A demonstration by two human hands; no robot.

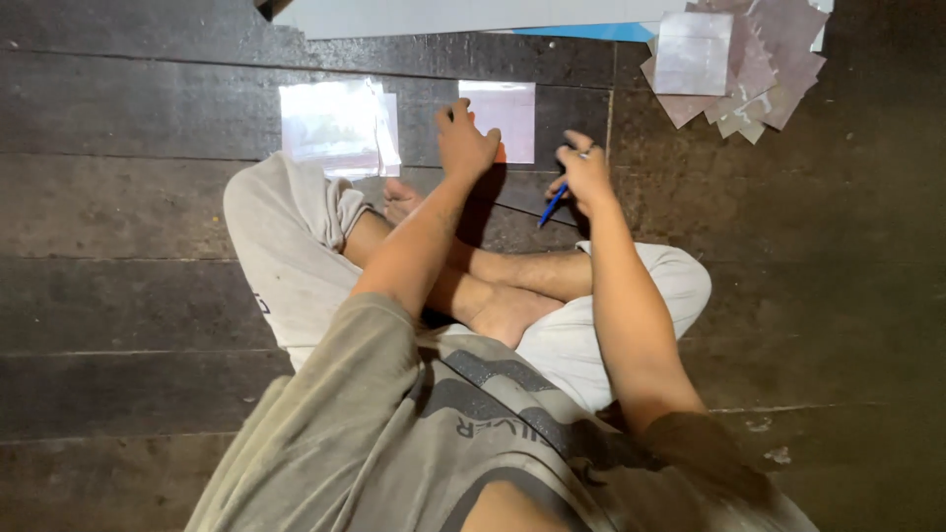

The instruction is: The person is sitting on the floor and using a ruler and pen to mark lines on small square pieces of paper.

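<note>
Seated cross-legged on dark, worn floorboards (128, 296), your left hand (463, 141) presses, fingers together, on a glossy pale square sheet (507, 113) lying just ahead of your feet. Your right hand (583, 173) pinches a blue pen (552, 207). The heap of similar squares (734, 69) is cut off at the frame's top.

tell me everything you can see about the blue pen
The blue pen is a slim stick of what looks like plastic, only its lower length showing below the right hand, whose fingers close around its upper part. It slants down and to the left, tip towards the dark wooden floor, just right of the pale sheet that the left hand presses down. Whether the tip touches the boards cannot be told. Cap and markings are too small to make out.
</note>
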